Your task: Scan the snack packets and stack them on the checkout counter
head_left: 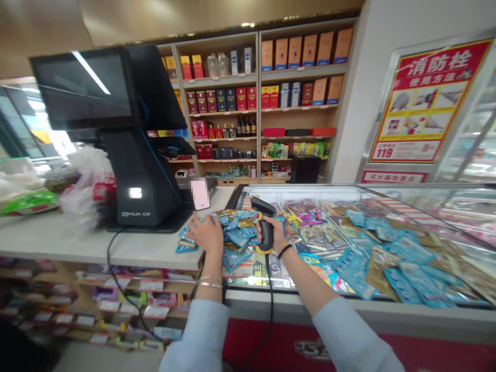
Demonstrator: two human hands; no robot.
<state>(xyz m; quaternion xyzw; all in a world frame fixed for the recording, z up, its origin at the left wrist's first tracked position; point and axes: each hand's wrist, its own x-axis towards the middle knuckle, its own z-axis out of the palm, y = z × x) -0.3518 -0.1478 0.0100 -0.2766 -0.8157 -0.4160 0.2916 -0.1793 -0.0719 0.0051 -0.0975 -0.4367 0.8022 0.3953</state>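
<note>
My left hand [206, 233] lies with spread fingers on a heap of blue and gold foil packets [237, 233], at the edge of the counter. My right hand [274, 236] is closed around the grip of a black handheld barcode scanner [264, 227], whose head points up and away from me. Its black cable [268, 294] hangs down past the glass front. A phone in a pink case [199, 194] stands just beyond my left fingers. Its screen is blurred out.
A black POS terminal [143, 175] stands on the white counter [62, 243] to the left, beside a white plastic bag [87, 191]. To the right, a glass display freezer [329, 232] holds many packets. Boxed liquor fills wooden shelves [220, 103] behind.
</note>
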